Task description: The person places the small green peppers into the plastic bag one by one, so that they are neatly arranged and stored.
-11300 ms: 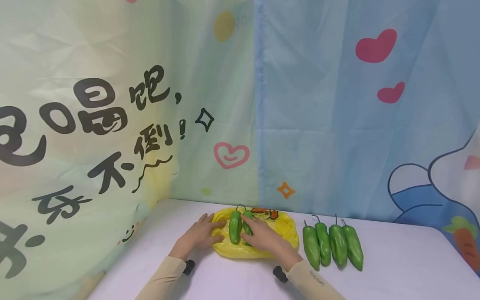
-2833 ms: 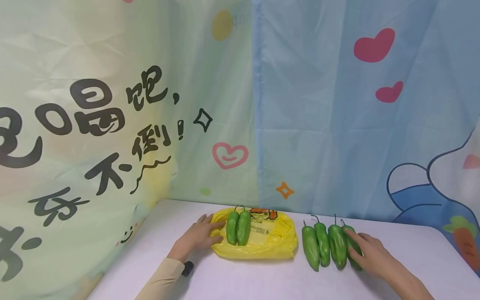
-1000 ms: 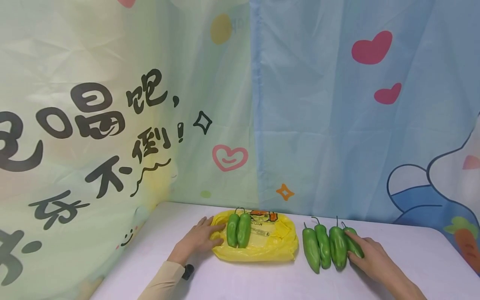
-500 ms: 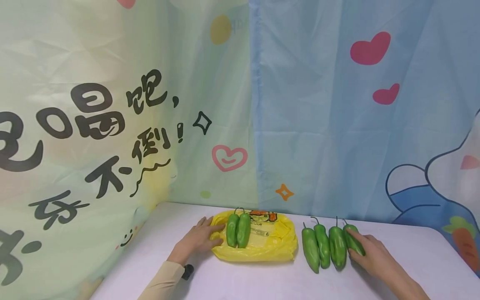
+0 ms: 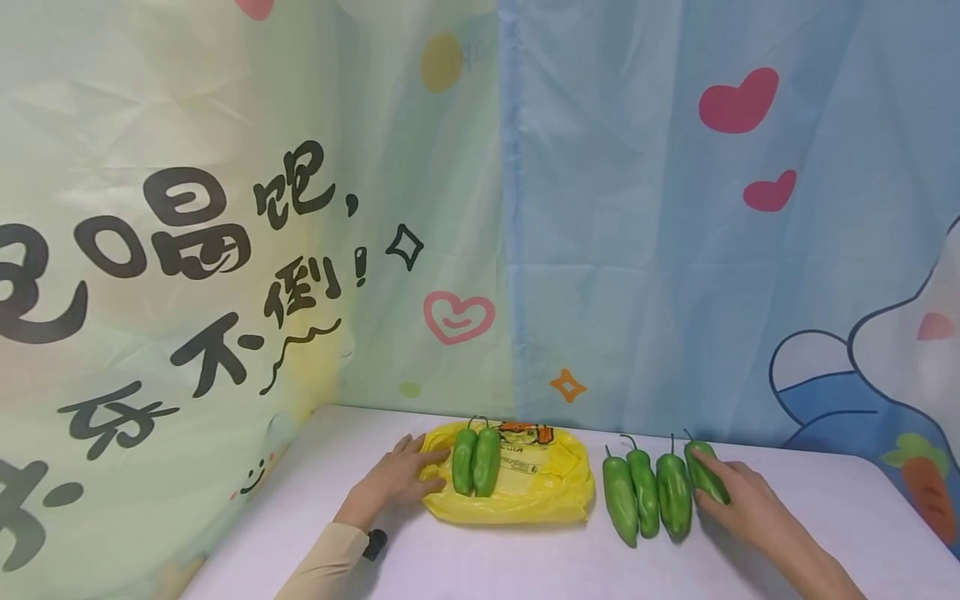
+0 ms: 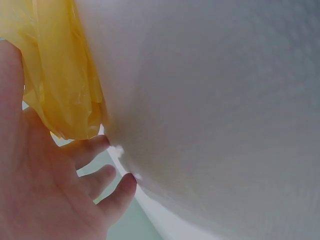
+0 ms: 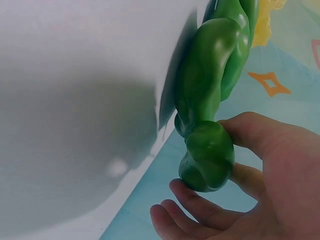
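My right hand point(image 5: 738, 504) holds the rightmost green pepper point(image 5: 703, 473) of a row between thumb and fingers; the right wrist view shows the thumb on one side of this pepper point(image 7: 207, 157) and fingers on the other. Beside it lie three more long green peppers point(image 5: 674, 497), stems pointing away. On the left, two green peppers point(image 5: 487, 461) lie side by side on a flattened yellow plastic bag point(image 5: 555, 492). My left hand point(image 5: 397, 479) rests at the bag's left edge with fingers spread, and the bag point(image 6: 65, 75) hangs between its thumb and fingers in the left wrist view.
The white table point(image 5: 465, 562) carries everything. Behind and to the left, a printed cloth backdrop point(image 5: 585, 208) with dark lettering, hearts and a carrot borders the table's far edge. A black wrist strap point(image 5: 377, 543) sits at the left cuff.
My right hand has gone from the peppers on the bag to the row's right end. During the last second its pepper shifts slightly away from me. The left hand stays put.
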`<state>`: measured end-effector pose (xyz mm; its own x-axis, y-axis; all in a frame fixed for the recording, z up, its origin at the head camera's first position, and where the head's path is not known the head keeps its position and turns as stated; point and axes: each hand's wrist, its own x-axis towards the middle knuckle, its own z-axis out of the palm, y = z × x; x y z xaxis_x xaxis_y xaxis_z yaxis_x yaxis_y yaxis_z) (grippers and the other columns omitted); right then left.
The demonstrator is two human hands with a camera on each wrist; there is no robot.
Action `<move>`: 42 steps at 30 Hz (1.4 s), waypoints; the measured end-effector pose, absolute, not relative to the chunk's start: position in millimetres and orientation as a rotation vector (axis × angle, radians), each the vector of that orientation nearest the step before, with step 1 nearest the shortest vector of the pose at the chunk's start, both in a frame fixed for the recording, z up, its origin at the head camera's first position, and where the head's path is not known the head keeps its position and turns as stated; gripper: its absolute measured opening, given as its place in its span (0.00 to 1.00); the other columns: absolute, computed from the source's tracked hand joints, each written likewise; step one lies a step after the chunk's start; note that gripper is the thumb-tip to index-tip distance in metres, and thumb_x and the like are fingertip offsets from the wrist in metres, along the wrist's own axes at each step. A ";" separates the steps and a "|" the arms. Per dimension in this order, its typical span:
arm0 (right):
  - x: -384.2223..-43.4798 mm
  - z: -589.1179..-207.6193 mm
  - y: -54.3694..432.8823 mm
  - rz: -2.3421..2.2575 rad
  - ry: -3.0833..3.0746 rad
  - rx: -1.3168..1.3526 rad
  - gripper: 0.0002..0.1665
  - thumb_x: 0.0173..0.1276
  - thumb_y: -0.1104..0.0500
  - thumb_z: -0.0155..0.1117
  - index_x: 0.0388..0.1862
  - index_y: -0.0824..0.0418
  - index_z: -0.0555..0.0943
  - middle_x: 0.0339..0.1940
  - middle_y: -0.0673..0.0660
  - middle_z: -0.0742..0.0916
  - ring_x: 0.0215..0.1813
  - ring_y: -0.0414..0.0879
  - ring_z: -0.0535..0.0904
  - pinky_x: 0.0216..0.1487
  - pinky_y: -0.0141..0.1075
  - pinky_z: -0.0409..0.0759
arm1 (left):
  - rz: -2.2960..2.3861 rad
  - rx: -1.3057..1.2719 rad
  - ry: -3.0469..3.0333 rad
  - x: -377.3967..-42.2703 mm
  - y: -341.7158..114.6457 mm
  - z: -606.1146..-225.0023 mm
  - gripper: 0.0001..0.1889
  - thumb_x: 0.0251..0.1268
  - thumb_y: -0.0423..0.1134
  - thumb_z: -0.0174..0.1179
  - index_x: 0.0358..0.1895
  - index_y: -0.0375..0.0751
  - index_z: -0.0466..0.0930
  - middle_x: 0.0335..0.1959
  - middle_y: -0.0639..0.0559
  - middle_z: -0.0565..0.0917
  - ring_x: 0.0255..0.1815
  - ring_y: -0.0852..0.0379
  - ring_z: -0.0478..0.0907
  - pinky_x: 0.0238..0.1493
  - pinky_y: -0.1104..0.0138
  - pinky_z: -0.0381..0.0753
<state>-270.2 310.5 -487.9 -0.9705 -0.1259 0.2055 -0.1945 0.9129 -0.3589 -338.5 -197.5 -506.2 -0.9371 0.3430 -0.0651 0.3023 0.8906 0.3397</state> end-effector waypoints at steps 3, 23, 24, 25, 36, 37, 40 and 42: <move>-270.9 -486.6 309.6 0.569 -2.893 0.253 0.38 0.63 0.58 0.69 0.70 0.70 0.70 0.48 0.79 0.81 0.47 0.70 0.81 0.45 0.62 0.82 | 0.496 0.507 2.934 -338.5 -197.4 -506.0 0.29 0.68 0.56 0.59 0.71 0.55 0.73 0.79 0.34 0.60 0.80 0.29 0.51 0.75 0.35 0.57; -271.9 -478.7 288.7 0.589 -2.873 0.290 0.36 0.64 0.59 0.69 0.70 0.69 0.71 0.49 0.78 0.82 0.49 0.69 0.81 0.45 0.60 0.83 | 0.497 0.490 2.938 -336.3 -196.2 -504.1 0.29 0.68 0.56 0.59 0.71 0.55 0.73 0.78 0.34 0.60 0.80 0.29 0.51 0.75 0.35 0.57; -271.8 -478.1 287.3 0.589 -2.873 0.291 0.36 0.64 0.59 0.69 0.70 0.69 0.71 0.49 0.78 0.82 0.49 0.69 0.81 0.44 0.60 0.83 | 0.495 0.490 2.937 -336.3 -196.1 -504.1 0.29 0.68 0.56 0.59 0.71 0.55 0.73 0.78 0.34 0.60 0.80 0.29 0.51 0.75 0.35 0.57; -271.7 -477.4 285.9 0.591 -2.878 0.287 0.36 0.64 0.59 0.68 0.70 0.68 0.71 0.49 0.78 0.82 0.49 0.69 0.81 0.45 0.60 0.83 | 0.497 0.490 2.936 -336.3 -196.1 -504.2 0.29 0.69 0.56 0.59 0.71 0.55 0.73 0.78 0.34 0.60 0.80 0.29 0.51 0.75 0.35 0.57; -272.9 -471.0 272.6 0.619 -2.894 0.294 0.36 0.65 0.58 0.68 0.71 0.67 0.71 0.53 0.78 0.81 0.51 0.70 0.80 0.47 0.62 0.83 | 0.496 0.475 2.930 -337.1 -197.5 -506.0 0.29 0.69 0.57 0.58 0.72 0.57 0.72 0.79 0.35 0.59 0.80 0.30 0.50 0.76 0.35 0.55; -272.9 -470.7 271.4 0.620 -2.892 0.298 0.36 0.65 0.58 0.68 0.71 0.66 0.71 0.53 0.78 0.81 0.52 0.71 0.80 0.48 0.63 0.83 | 0.498 0.469 2.928 -337.1 -197.6 -506.4 0.29 0.69 0.57 0.58 0.72 0.57 0.72 0.79 0.35 0.59 0.81 0.30 0.50 0.76 0.35 0.55; -273.3 -469.8 268.1 0.617 -2.889 0.306 0.36 0.65 0.58 0.68 0.71 0.66 0.71 0.53 0.78 0.81 0.53 0.71 0.79 0.49 0.63 0.82 | 0.506 0.469 2.928 -337.6 -197.9 -507.2 0.29 0.69 0.57 0.59 0.72 0.57 0.72 0.79 0.35 0.59 0.80 0.30 0.50 0.76 0.35 0.56; -273.7 -469.1 266.0 0.618 -2.888 0.312 0.36 0.65 0.58 0.68 0.71 0.66 0.71 0.53 0.78 0.81 0.53 0.72 0.79 0.49 0.63 0.82 | 0.507 0.471 2.928 -337.8 -198.1 -507.9 0.29 0.69 0.57 0.59 0.72 0.57 0.72 0.79 0.35 0.59 0.80 0.30 0.50 0.76 0.34 0.56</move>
<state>-273.7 266.0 -469.1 -0.9635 -0.1670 0.2091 -0.2380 0.8921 -0.3841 -337.8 -198.1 -507.9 -0.9424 0.3257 -0.0763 0.2811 0.8947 0.3471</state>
